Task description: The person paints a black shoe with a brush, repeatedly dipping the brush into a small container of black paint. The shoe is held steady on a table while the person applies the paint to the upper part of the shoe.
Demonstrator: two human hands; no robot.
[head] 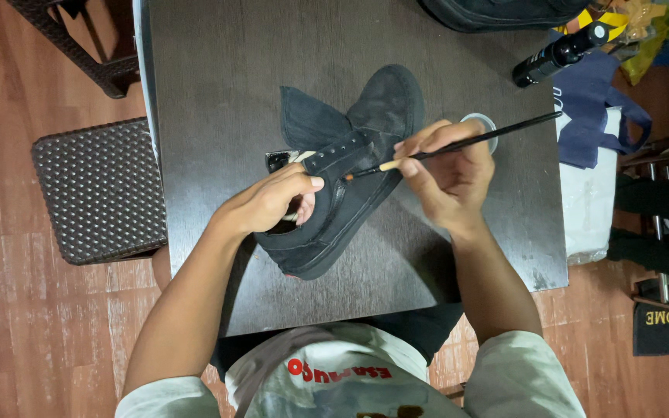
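Shoe (350, 178) first: in the head view, 1 black shoe lies on its side in the middle of the dark table (218, 77), with its toe pointing up and to the right and its heel down and to the left, close to the person. Its long line runs slanted across the table, from the heel near the body to the toe far away. The left hand (269, 203) rests on the heel end, with the thumb and fingers curled over the open top of the shoe and gripping its edge. The right hand (451, 174) is on the other side, just to the right of the shoe. Its fingers are pressed together and pinch a thin paintbrush (458, 145) like a pencil. The brush is long and black with a pale part near the tip. It lies nearly flat and points left, so the tip meets the shoe near the row of lace holes, just beside the left thumb. The handle sticks out far to the right. A small round cup (489, 124) sits on the table behind the right hand, partly hidden. A black bottle (559, 54) lies at the far right corner. A woven stool (102, 190) stands on the wooden floor to the left of the table.
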